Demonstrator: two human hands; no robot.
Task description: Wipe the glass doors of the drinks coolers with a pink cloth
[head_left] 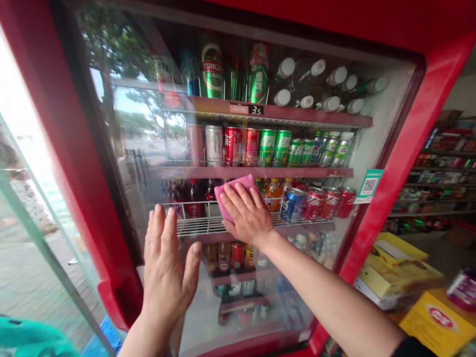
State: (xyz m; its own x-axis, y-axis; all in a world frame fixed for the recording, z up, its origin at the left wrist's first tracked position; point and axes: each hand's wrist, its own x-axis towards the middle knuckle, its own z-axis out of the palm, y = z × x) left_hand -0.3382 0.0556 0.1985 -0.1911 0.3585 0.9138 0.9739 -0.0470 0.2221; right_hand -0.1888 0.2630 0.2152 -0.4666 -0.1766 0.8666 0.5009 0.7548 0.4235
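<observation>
A folded pink cloth [253, 182] lies flat against the glass door [141, 129] of a red drinks fridge. My right hand [247, 213] presses it there with outstretched fingers, covering much of it. Lower and to the left, my left hand [167, 267] is raised with its palm toward the glass, fingers up and thumb apart, holding nothing. Whether its palm touches the glass I cannot tell. Behind the pane stand cans [213, 146] and bottles on several shelves, with trees and a street mirrored in the glass.
A red door frame [375, 238] borders the glass, with a green QR sticker [368, 186] on its right side. Yellow boxes [439, 317] are stacked at the lower right, before stocked store shelves [442, 173]. Something teal [33, 339] shows at the lower left.
</observation>
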